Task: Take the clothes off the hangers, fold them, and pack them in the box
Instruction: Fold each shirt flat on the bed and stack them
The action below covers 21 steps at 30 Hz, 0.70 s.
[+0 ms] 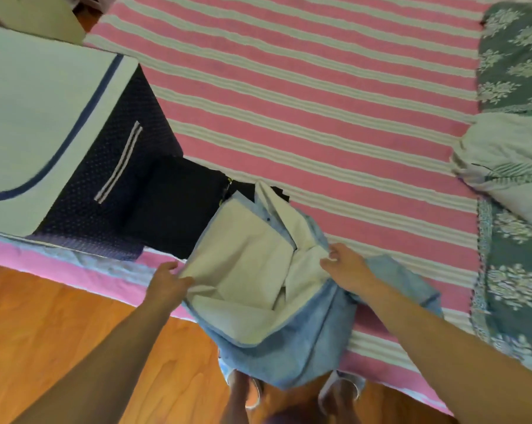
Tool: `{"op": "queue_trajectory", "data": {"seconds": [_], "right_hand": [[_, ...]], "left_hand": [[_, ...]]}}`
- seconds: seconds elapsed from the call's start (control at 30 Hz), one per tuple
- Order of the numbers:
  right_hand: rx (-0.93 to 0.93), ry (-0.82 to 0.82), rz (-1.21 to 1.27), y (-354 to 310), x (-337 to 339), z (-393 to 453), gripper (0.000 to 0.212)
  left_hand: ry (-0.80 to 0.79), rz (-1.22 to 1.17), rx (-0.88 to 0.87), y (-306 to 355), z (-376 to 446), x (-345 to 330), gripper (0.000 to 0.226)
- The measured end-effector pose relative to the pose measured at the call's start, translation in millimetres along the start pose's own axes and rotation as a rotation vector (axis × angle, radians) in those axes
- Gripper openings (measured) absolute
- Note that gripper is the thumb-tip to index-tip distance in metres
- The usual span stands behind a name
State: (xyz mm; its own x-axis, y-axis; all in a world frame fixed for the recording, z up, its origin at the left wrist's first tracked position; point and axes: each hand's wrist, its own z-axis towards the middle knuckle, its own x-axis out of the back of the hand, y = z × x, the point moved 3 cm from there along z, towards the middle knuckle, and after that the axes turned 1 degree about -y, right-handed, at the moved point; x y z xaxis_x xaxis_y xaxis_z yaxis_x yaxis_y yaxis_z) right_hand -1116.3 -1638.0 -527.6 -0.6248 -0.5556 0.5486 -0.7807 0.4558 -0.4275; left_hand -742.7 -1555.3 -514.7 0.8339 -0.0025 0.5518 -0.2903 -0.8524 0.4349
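A light blue shirt [289, 341] with a pale inner side lies half folded on the near edge of the bed, its lower part hanging over the edge. My left hand [167, 281] pinches the shirt's left edge. My right hand [345, 266] grips a fold on its right side near the collar. A dark blue fabric storage box [112, 166] with white handle stripes stands on the bed to the left, its pale lid [35, 117] flipped open. A folded dark garment [179, 203] lies beside the box, partly under the shirt.
The bed carries a pink and white striped sheet [319, 102]. A green floral cloth [515, 240] and a pale bunched garment [503, 160] lie along its right side. Wooden floor [60, 332] runs below the bed edge, with my feet [292, 393] under the shirt.
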Motion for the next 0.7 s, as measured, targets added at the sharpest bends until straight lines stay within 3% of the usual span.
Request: {"op": "queue_trajectory", "data": {"seconds": [0.1, 0.2, 0.33, 0.43, 0.5, 0.6, 0.63, 0.7], "right_hand": [[0.073, 0.085, -0.17, -16, -5, 38, 0.052], [0.069, 0.012, -0.236, -31, -21, 64, 0.056], [-0.092, 0.031, -0.124, -34, -31, 78, 0.059], [-0.111, -0.005, 0.006, -22, -23, 62, 0.032], [-0.054, 0.017, -0.209, -9, 11, 22, 0.013], [-0.158, 0.117, -0.511, 24, 113, -57, 0.015], [-0.207, 0.185, -0.518, 36, 156, -81, 0.014], [-0.277, 0.382, -0.412, 46, 242, -122, 0.012]], "left_hand": [[0.105, -0.061, 0.094, -15, 7, -6, 0.044], [0.147, -0.079, 0.13, -33, 10, -6, 0.013], [0.142, -0.012, 0.084, -46, 2, 3, 0.021], [0.141, 0.13, -0.069, -35, -19, 17, 0.028], [0.082, 0.285, -0.139, -20, -45, 33, 0.018], [-0.123, 0.597, -0.106, 16, -82, 61, 0.017], [-0.144, 0.6, -0.099, 35, -89, 71, 0.018], [-0.114, 0.39, -0.122, 90, -104, 91, 0.022]]}}
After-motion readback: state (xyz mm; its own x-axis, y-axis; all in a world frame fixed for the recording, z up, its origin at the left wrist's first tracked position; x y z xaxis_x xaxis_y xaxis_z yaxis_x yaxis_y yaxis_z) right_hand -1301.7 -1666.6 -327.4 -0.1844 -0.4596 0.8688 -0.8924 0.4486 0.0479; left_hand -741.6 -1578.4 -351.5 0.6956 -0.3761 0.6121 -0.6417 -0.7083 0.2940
